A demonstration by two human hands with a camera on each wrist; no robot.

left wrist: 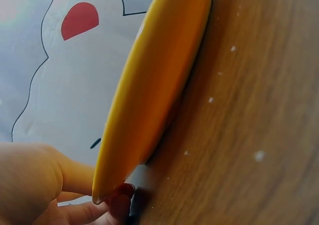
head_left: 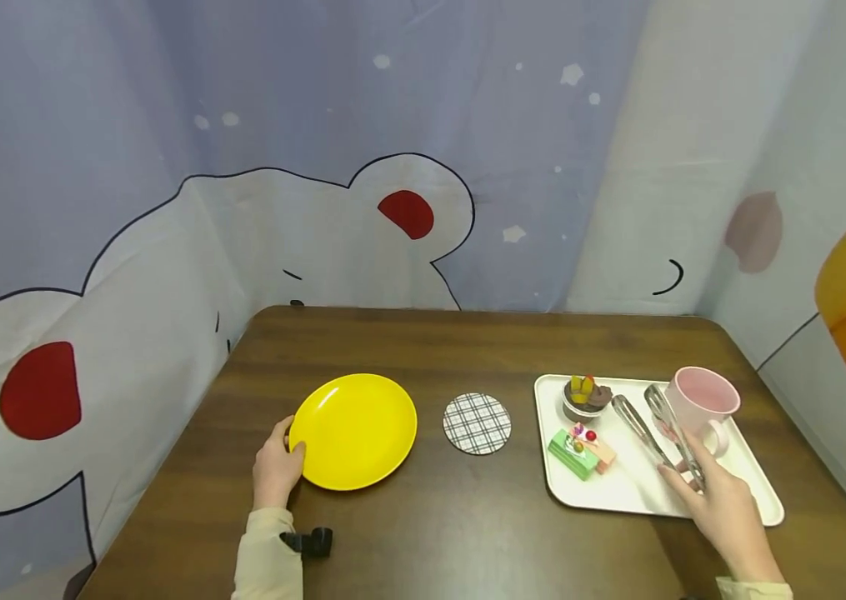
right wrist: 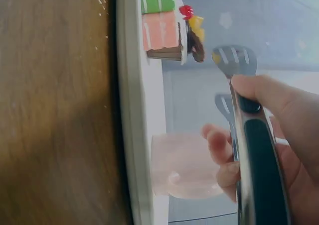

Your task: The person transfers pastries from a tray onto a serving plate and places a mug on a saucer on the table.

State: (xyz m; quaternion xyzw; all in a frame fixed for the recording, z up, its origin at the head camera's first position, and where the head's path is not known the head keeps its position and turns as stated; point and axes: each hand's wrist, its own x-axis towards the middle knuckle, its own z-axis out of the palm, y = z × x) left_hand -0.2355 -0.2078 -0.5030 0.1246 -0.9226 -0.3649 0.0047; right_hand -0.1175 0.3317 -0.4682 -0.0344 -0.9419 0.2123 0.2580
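Observation:
My left hand (head_left: 276, 467) pinches the left rim of a round yellow plate (head_left: 353, 432), thumb on top and fingers beneath. In the left wrist view the plate's underside (left wrist: 159, 75) shows above the wood at that rim. On the right, my right hand (head_left: 726, 504) grips a pair of metal tongs (head_left: 664, 411) with dark green handle grips (right wrist: 266, 175). The slotted tips (right wrist: 235, 60) stand apart with nothing between them, above a white tray (head_left: 648, 496). Left of the tongs, a chocolate cupcake (head_left: 580, 408), a green cake slice (head_left: 571, 455) and a pink cake slice (head_left: 604, 455) sit on the tray.
A pink mug (head_left: 702, 400) stands at the tray's back right corner, close by the tongs. Between plate and tray lies a round checked coaster (head_left: 477, 423) on the brown wooden table (head_left: 460, 517). A printed curtain (head_left: 332, 242) hangs behind the table.

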